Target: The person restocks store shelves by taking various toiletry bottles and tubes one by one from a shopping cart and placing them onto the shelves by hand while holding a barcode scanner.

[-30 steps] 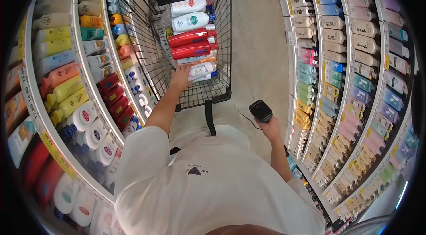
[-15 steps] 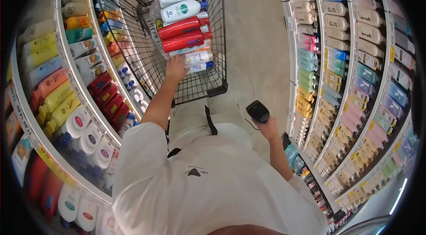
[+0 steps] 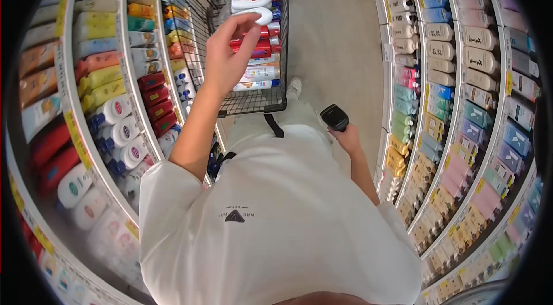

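My left hand (image 3: 226, 54) is raised over the shopping cart (image 3: 253, 107), thumb and fingers apart and curved, with nothing between them. Beneath and beyond it, bottles lie on their sides in the cart. A white bottle (image 3: 251, 0) is at the far end, and another white bottle (image 3: 263, 15) is partly hidden by my fingertips. Red bottles (image 3: 262, 48) lie behind my thumb, followed by pale bottles (image 3: 257, 85) at the near end. Low on the right, my right hand (image 3: 347, 139) is closed around a black handheld scanner (image 3: 334, 117).
Shelves of bottles line both sides: red bottles (image 3: 158, 103) and white bottles (image 3: 124, 132) on the left, cream bottles (image 3: 440, 50) and yellow pump bottles (image 3: 396, 161) on the right. The grey aisle floor (image 3: 334, 34) runs between the cart and the right shelves.
My left hand has lifted off the bottles at the cart's near end and moved up and forward, its fingers now apart. My right hand keeps the scanner in nearly the same place.
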Tool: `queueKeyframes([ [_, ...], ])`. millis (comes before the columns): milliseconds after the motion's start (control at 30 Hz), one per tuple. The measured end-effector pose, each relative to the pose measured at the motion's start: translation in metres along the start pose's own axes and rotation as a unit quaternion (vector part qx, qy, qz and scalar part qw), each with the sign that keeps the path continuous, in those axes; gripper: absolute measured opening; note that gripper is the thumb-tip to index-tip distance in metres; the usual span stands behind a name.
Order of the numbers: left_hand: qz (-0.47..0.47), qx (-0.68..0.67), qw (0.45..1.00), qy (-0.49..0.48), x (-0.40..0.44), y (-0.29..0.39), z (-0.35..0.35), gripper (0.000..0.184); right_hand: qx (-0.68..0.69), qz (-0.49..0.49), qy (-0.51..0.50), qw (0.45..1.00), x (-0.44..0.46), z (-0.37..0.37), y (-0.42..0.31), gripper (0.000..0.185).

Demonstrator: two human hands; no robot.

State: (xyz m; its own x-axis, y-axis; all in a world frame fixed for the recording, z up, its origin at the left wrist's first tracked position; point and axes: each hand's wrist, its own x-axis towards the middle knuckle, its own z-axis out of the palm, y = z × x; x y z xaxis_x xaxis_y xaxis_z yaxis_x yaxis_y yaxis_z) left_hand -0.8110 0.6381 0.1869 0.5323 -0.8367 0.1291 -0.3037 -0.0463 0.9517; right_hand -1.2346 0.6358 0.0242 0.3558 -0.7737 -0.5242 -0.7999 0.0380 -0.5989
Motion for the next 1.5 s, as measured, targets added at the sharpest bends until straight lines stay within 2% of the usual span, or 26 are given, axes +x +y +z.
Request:
queueKeyframes([
  [100, 0.031, -0.024, 0.999, 0.005, -0.002, 0.042, 0.003, 0.023, -0.004, -0.019, 0.006, 1.0, 0.022, -0.012, 0.005, 0.036],
  [167, -0.008, -0.007, 0.999, -0.031, -0.013, 0.067, 0.011, 0.023, -0.025, 0.038, -0.036, 0.998, 0.035, -0.017, 0.007, 0.035],
  [233, 0.011, 0.032, 0.997, -0.069, -0.03, 0.058, 0.023, 0.026, -0.017, 0.02, -0.027, 0.999, 0.041, -0.021, 0.012, 0.034],
  [267, 0.032, 0.043, 0.995, -0.08, -0.044, 0.036, 0.032, 0.026, -0.009, 0.009, -0.027, 1.0, 0.048, -0.02, 0.012, 0.034],
  [300, -0.013, 0.046, 0.991, -0.128, -0.059, 0.037, 0.033, 0.027, 0.007, -0.007, -0.03, 0.999, 0.052, -0.019, 0.009, 0.034],
  [333, 0.037, 0.104, 0.982, -0.154, -0.075, 0.021, 0.033, 0.029, 0.023, -0.022, -0.037, 0.999, 0.052, -0.021, 0.007, 0.034],
  [400, -0.024, 0.156, 0.965, -0.209, -0.101, 0.008, 0.03, 0.027, 0.006, 0.028, -0.1, 0.995, 0.057, -0.025, -0.003, 0.04],
  [433, -0.03, 0.17, 0.967, -0.189, -0.11, 0.0, 0.026, 0.027, -0.009, 0.017, -0.108, 0.994, 0.058, -0.026, -0.005, 0.039],
  [500, -0.137, 0.206, 0.951, -0.183, -0.129, -0.028, 0.021, 0.028, -0.027, 0.001, -0.124, 0.992, 0.06, -0.027, -0.008, 0.039],
  [567, -0.165, 0.261, 0.935, -0.174, -0.15, -0.101, 0.018, 0.031, -0.06, -0.036, -0.113, 0.991, 0.063, -0.024, -0.011, 0.04],
  [633, -0.192, 0.31, 0.915, -0.174, -0.164, -0.136, 0.007, 0.033, -0.058, -0.046, -0.127, 0.989, 0.065, -0.022, -0.018, 0.04],
  [700, -0.191, 0.428, 0.858, -0.211, -0.17, -0.154, -0.004, 0.036, -0.05, -0.022, -0.109, 0.993, 0.061, -0.028, -0.032, 0.037],
  [733, -0.248, 0.403, 0.844, -0.252, -0.164, -0.163, -0.008, 0.037, -0.038, 0.02, -0.105, 0.994, 0.059, -0.028, -0.037, 0.032],
  [767, -0.252, 0.402, 0.843, -0.252, -0.161, -0.174, -0.012, 0.037, -0.04, 0.021, -0.109, 0.993, 0.058, -0.023, -0.034, 0.032],
  [833, -0.247, 0.425, 0.835, -0.245, -0.165, -0.208, -0.013, 0.037, 0.068, 0.087, -0.091, 0.99, 0.044, -0.017, -0.032, 0.028],
  [900, -0.322, 0.434, 0.786, -0.299, -0.158, -0.26, -0.008, 0.038, 0.104, 0.135, -0.11, 0.979, 0.027, -0.017, -0.009, 0.024],
  [933, -0.284, 0.423, 0.812, -0.285, -0.16, -0.27, -0.009, 0.036, 0.068, 0.151, -0.1, 0.981, 0.011, -0.014, -0.003, 0.027],
  [967, -0.298, 0.434, 0.794, -0.302, -0.15, -0.277, -0.007, 0.04, 0.006, 0.19, -0.078, 0.979, -0.003, -0.005, -0.001, 0.03],
  [1000, -0.307, 0.443, 0.784, -0.309, -0.144, -0.292, -0.006, 0.048, 0.017, 0.194, -0.054, 0.979, -0.023, 0.003, 0.0, 0.032],
  [1033, -0.245, 0.459, 0.805, -0.286, -0.145, -0.301, -0.007, 0.052, -0.013, 0.247, -0.066, 0.967, -0.038, 0.009, 0.01, 0.032],
  [1067, -0.233, 0.448, 0.808, -0.303, -0.141, -0.31, -0.002, 0.052, -0.041, 0.227, -0.07, 0.971, -0.054, 0.017, 0.02, 0.031],
  [1133, -0.15, 0.487, 0.837, -0.199, -0.143, -0.325, 0.01, 0.054, -0.022, 0.296, -0.073, 0.952, -0.089, 0.028, 0.017, 0.039],
  [1267, -0.141, 0.451, 0.835, -0.282, -0.13, -0.37, 0.036, 0.058, -0.043, 0.348, -0.07, 0.934, -0.136, 0.043, 0.016, 0.038],
  [1367, -0.133, 0.465, 0.805, -0.343, -0.112, -0.355, 0.051, 0.067, -0.024, 0.398, -0.055, 0.916, -0.148, 0.05, 0.03, 0.039],
  [1433, -0.036, 0.422, 0.884, -0.199, -0.098, -0.322, 0.052, 0.066, -0.026, 0.406, -0.047, 0.912, -0.145, 0.047, 0.011, 0.035],
  [1500, 0.003, 0.452, 0.877, -0.165, -0.084, -0.335, 0.052, 0.065, -0.024, 0.406, -0.033, 0.913, -0.135, 0.048, -0.012, 0.031],
])
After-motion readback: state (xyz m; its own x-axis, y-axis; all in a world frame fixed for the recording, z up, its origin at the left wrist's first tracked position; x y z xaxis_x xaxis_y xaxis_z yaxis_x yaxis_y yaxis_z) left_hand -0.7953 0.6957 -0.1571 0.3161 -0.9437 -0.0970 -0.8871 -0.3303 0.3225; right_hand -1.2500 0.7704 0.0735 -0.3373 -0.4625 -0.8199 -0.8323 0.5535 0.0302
